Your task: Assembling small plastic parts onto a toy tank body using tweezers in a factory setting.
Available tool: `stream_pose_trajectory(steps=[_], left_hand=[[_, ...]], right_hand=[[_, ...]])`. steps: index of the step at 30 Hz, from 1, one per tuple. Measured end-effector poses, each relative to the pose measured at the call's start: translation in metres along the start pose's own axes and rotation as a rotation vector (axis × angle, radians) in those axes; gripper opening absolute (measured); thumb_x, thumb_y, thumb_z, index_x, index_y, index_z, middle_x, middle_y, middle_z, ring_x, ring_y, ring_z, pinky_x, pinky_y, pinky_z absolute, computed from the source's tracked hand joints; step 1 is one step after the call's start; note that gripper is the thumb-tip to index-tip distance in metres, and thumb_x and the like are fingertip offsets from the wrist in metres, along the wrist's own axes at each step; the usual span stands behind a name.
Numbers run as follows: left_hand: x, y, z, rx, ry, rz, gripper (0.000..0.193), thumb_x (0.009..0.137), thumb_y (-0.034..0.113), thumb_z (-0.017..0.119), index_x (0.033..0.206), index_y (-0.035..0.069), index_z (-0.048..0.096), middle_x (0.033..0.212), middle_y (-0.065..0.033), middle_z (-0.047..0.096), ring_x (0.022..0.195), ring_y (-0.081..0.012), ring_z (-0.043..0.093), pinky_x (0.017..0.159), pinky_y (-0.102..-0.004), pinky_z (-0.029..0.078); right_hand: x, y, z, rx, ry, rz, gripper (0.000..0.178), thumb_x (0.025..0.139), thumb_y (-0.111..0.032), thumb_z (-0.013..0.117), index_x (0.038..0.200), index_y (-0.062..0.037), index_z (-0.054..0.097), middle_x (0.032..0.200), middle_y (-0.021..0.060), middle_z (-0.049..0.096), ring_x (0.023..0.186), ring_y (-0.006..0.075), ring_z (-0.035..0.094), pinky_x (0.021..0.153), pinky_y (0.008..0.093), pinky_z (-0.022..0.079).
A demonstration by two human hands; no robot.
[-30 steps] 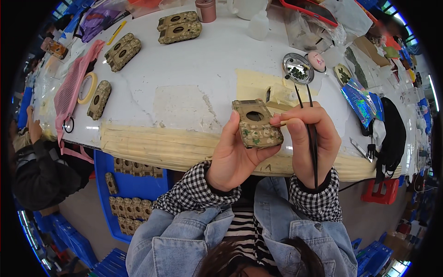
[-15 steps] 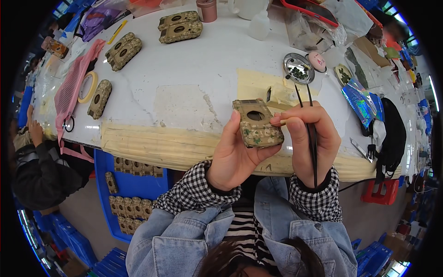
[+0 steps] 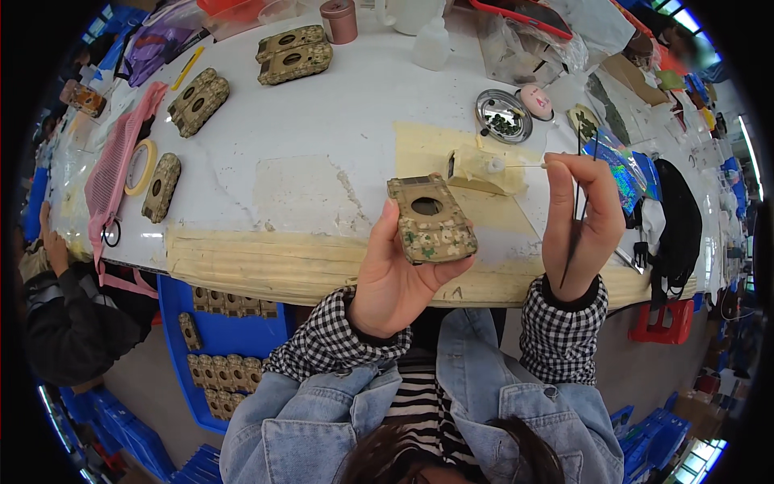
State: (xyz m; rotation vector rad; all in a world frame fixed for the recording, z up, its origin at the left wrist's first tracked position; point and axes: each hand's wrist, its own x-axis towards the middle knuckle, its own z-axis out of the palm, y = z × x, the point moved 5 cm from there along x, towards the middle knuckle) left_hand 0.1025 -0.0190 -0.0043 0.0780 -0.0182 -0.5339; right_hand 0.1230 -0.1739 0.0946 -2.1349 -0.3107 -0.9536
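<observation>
My left hand (image 3: 397, 278) holds a model tank hull (image 3: 439, 230) in camouflage colours from below, thumb along its left side. A round hole shows in its upper face. My right hand (image 3: 587, 214), to the right of the hull, pinches a thin pale stick (image 3: 528, 166) between thumb and forefinger. The stick's far end meets a small whitish pot (image 3: 494, 164) on a tape-wrapped block (image 3: 468, 172). Black tweezers (image 3: 577, 194) are tucked in the same hand, their tips apart and pointing away from me.
Beyond the block lie a round metal dish (image 3: 504, 137) with small dark green pieces and a pink oval thing (image 3: 535, 101). More hulls (image 3: 297, 64) stand at the back and left, others on a blue tray (image 3: 242, 327) below. A person's arm (image 3: 68, 274) shows at far left.
My right hand has moved away from the hull, to the right, bringing the stick over to the pot. The hull stays in my left hand. The whole view has shifted slightly.
</observation>
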Motion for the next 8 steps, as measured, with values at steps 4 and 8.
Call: stream_pose_trajectory(steps=[4, 8], left_hand=[[0.001, -0.001, -0.001, 0.033, -0.108, -0.013, 0.055, 0.096, 0.046, 0.024, 0.131, 0.004, 0.034, 0.119, -0.0199, 0.052, 0.107, -0.0283, 0.056, 0.091, -0.0389, 0.050], [0.001, 0.001, 0.000, 0.005, -0.114, -0.017, 0.054, 0.096, 0.045, 0.024, 0.134, 0.007, 0.030, 0.121, -0.0211, 0.050, 0.108, -0.0308, 0.055, 0.091, -0.0390, 0.049]], right_hand=[[0.003, 0.002, 0.005, -0.171, -0.004, -0.107, 0.008, 0.075, -0.002, 0.068, 0.080, -0.0021, 0.061, 0.071, 0.0083, 0.056, 0.061, 0.0200, 0.053, 0.054, 0.0282, 0.041], [0.002, 0.010, 0.015, -0.197, -0.089, -0.150, 0.010, 0.073, -0.003, 0.068, 0.080, -0.0029, 0.061, 0.072, 0.0094, 0.057, 0.065, 0.0225, 0.054, 0.056, 0.0320, 0.042]])
